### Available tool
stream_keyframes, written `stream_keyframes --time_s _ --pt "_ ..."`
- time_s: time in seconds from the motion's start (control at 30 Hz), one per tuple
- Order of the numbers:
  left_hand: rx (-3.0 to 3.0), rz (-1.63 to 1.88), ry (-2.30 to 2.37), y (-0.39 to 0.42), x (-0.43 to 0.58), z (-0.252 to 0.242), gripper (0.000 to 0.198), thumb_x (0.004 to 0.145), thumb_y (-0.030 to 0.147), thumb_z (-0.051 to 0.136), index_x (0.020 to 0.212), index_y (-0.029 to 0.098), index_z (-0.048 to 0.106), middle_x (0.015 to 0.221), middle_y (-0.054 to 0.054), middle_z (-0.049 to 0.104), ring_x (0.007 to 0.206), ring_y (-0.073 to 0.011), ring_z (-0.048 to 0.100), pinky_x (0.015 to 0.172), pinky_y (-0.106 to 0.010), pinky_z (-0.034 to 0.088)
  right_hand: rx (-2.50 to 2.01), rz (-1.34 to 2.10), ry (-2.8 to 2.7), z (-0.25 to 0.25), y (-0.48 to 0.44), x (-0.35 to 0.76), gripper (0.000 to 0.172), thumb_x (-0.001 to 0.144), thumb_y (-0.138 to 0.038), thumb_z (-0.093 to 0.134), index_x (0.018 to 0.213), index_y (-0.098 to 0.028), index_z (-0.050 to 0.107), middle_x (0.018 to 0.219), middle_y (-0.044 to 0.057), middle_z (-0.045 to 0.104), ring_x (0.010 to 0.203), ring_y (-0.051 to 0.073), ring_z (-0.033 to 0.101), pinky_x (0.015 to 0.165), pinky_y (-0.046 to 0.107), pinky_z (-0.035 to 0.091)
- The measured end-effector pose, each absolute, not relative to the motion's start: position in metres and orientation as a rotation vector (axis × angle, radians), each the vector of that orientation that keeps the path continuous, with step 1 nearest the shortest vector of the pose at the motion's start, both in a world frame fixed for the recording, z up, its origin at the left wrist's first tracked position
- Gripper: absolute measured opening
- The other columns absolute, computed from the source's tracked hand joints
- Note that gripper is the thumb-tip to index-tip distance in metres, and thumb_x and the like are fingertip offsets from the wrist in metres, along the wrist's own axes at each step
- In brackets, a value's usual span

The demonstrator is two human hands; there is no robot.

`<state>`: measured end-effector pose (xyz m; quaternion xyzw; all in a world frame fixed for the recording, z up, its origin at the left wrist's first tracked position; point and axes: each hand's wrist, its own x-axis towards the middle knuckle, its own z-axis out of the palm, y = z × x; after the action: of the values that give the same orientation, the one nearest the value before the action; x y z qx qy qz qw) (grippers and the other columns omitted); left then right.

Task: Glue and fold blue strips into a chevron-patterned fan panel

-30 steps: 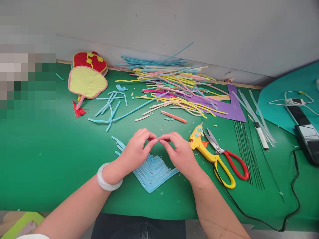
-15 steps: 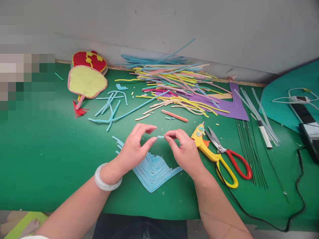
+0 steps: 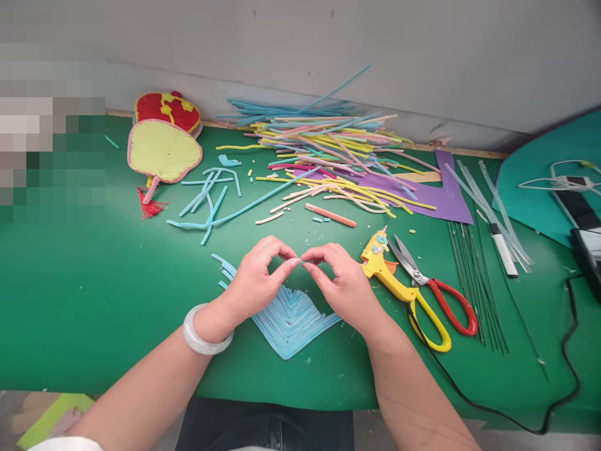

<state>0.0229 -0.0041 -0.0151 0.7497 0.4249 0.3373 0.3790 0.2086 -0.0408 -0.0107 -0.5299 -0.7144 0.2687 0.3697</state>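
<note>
My left hand [image 3: 263, 275] and my right hand [image 3: 342, 279] meet fingertip to fingertip, both pinching a short piece of light blue pipe cleaner that the fingers almost wholly hide. Under and just in front of them lies a flat V-shaped panel [image 3: 288, 322] of light blue pipe cleaners set side by side; its left arm passes beneath my left hand. Close to my right hand rests a yellow glue gun [image 3: 387, 275], clogged with coloured bits near its nozzle. Scissors [image 3: 422, 282] with one red and one yellow handle lie partly open beside it.
A heap of coloured pipe cleaners [image 3: 323, 138] lies at the back. Two fan-shaped pieces, one yellow [image 3: 164, 150] and one red [image 3: 159, 109], are at the left. Green wires [image 3: 479, 288], clear glue sticks [image 3: 502, 207], a marker [image 3: 504, 250] and a black cable [image 3: 570, 351] lie right.
My left thumb and forefinger have closed onto the short blue piece, and the two hands' fingertips have come together. The piece, visible before between them, is now mostly covered.
</note>
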Motion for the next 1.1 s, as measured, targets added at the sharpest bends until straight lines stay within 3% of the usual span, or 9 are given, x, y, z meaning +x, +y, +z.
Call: stream_keyframes --time_s 0.5,1.1 --pt "1.485 0.688 1.045 0.001 0.020 -0.003 0.028 0.088 0.047 0.064 0.085 0.020 0.064 0.085 -0.001 0.065 0.083 -0.0166 0.060 0.080 -0.031 0.048 -1.346 0.862 -1.768 -0.003 -0.043 0.209 0.004 0.094 -0.022 0.059 0.095 -0.025 0.062 0.092 0.001 0.066 0.091 0.018 0.062 0.084 0.034 0.051" --pt "1.297 0.601 1.008 0.001 0.021 0.002 0.037 0.080 0.055 0.069 0.080 0.019 0.062 0.078 0.000 0.062 0.075 -0.0144 0.056 0.075 -0.029 0.046 -1.240 0.831 -1.854 -0.001 -0.041 0.211 0.009 0.094 -0.018 0.061 0.090 -0.026 0.064 0.089 0.000 0.067 0.087 0.017 0.062 0.083 0.034 0.050"
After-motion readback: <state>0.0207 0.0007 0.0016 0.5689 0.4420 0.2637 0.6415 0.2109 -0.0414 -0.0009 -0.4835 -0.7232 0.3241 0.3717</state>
